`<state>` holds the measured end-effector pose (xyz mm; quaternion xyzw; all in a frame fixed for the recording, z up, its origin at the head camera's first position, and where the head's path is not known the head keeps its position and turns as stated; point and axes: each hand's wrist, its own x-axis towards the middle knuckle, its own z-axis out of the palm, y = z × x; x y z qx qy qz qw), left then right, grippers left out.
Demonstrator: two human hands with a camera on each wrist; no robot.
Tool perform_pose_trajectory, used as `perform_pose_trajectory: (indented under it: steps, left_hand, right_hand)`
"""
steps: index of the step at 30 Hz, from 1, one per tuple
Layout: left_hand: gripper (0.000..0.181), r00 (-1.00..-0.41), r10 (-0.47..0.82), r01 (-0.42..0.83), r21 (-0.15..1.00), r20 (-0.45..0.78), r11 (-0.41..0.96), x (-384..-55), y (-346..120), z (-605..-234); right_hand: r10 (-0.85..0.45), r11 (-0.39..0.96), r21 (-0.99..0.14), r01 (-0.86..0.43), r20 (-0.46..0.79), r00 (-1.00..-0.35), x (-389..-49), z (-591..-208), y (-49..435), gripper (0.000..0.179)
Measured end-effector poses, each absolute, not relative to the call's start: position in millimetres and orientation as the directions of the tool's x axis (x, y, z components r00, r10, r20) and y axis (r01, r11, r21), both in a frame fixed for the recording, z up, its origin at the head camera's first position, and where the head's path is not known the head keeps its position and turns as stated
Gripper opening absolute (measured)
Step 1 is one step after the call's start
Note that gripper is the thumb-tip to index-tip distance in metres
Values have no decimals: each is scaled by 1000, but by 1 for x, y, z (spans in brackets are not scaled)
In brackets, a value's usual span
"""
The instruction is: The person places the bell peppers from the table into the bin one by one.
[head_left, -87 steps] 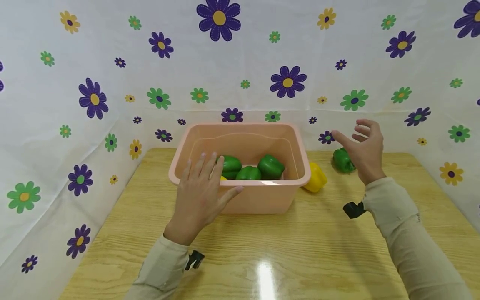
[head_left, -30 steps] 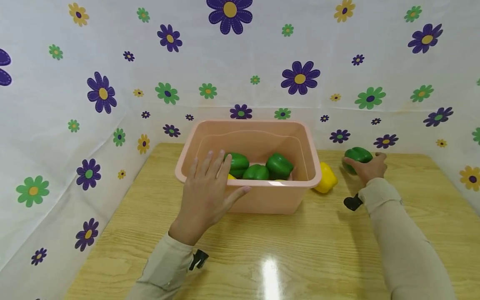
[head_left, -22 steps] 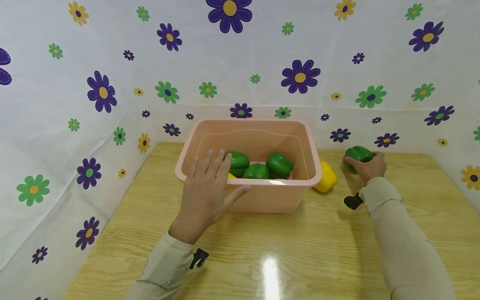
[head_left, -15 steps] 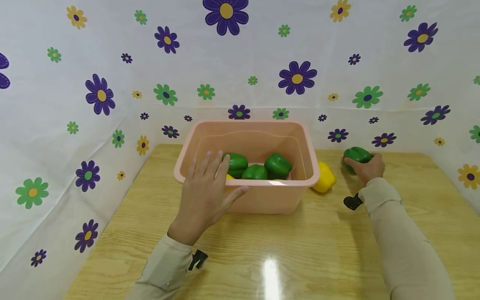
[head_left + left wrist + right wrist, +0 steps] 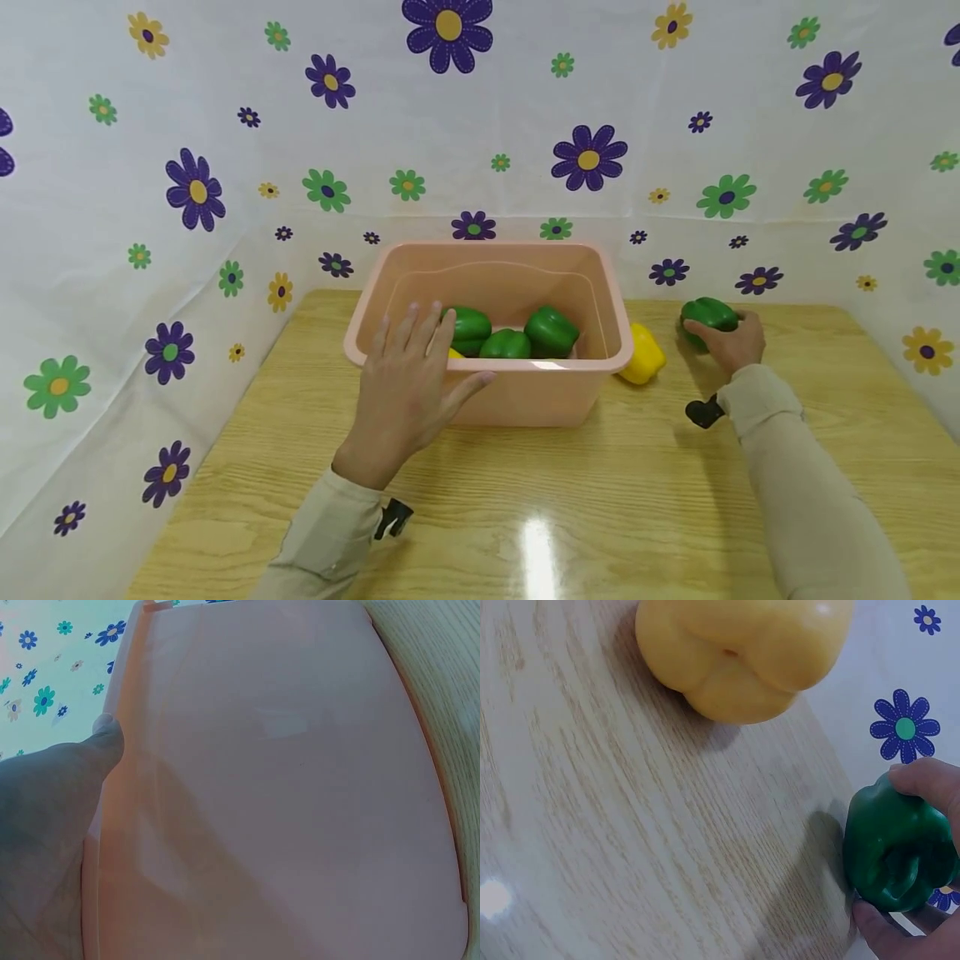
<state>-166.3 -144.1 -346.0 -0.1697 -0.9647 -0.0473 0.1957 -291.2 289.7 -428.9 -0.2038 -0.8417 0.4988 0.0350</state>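
My right hand [image 5: 738, 343] grips a green bell pepper [image 5: 708, 317] near the back right of the table, thumb on one side and fingers on the other. In the right wrist view this green pepper shows its stem end; whether it touches the wood I cannot tell. My left hand [image 5: 405, 396], fingers straight, rests over the front rim of a pink plastic bin [image 5: 525, 396]. Several green bell peppers [image 5: 551, 332] lie inside the bin, and a bit of yellow [image 5: 455, 354] shows beside the left fingers. A yellow bell pepper [image 5: 643, 357] lies outside, by the bin's right side.
The wooden table [image 5: 465, 500] meets a white flowered cloth [image 5: 300, 108] at the back and sides. The bin's front wall hides part of its contents. The yellow pepper lies between the bin and my right hand.
My right hand has come down from above the table and closed around the green bell pepper. The left hand keeps its place on the bin. The head view has shifted slightly.
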Motion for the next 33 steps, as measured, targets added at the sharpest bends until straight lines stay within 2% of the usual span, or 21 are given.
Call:
perform_pose_trajectory:
  steps: [8,18,27,33]
  left_hand:
    - [90,-861,315,350,15,400,937,-169,-144,-346]
    - [91,-875,302,336,24,378,942,-166,-146,-347]
    - [90,-870,303,339,25,389,941,-166,-145,-347]
    - [90,-868,306,340,19,391,940,-167,-144,-347]
  right_hand:
    - [403,344,-878,334,-184,-897,-287,-427,294,99]
    - [401,331,-892,307,-161,-902,-287,-422,292,102]
    - [427,88,-956,280,-218,-878,-289,-405,286,104]
    - [416,-7,-970,243,-224,-882,-286,-389,281,107]
